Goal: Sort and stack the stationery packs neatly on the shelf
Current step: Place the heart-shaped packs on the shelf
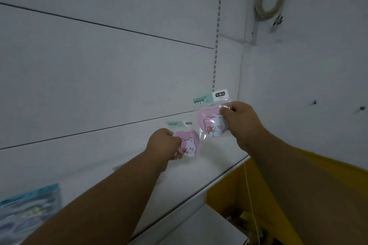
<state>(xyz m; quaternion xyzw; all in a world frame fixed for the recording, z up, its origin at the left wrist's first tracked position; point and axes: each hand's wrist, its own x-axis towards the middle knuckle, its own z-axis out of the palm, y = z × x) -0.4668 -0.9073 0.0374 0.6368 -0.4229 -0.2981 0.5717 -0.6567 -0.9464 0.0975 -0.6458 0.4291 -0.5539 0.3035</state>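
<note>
**Two pink packs in hand above a mostly bare shelf**

A person's two bare arms reached forward from the bottom of the head view toward a white shelf (199,167) set against a white panelled back wall (99,65). The right hand (242,120) gripped a clear plastic pack (211,123) by its right side, fingers closed on it, and held it upright in the air just above the shelf. Inside was a pink, rounded item printed with a white cartoon bear, and a pale green header card read "FASHION GRACE".

The left hand (163,141) was clenched on the left edge of a second matching pack (188,145), lower down and just left of the first. Whether this one rested on the shelf or was held a little off it could not be told. The two packs were near each other, corners close, not clearly touching.

Behind them, at the foot of the back wall, a small pale green header (174,123) suggested a third pack lying there, though it was blurred. At the far lower left, a blue patterned pack (29,211) leaned upright, well apart from the pink ones.

Judging by this, the sorting looked to be at an early stage: no tidy stack of pink packs showed yet, and both held packs remained to be placed. A yellow bin (268,195) stood below the shelf's right end; its contents were too dark to make out.
</note>
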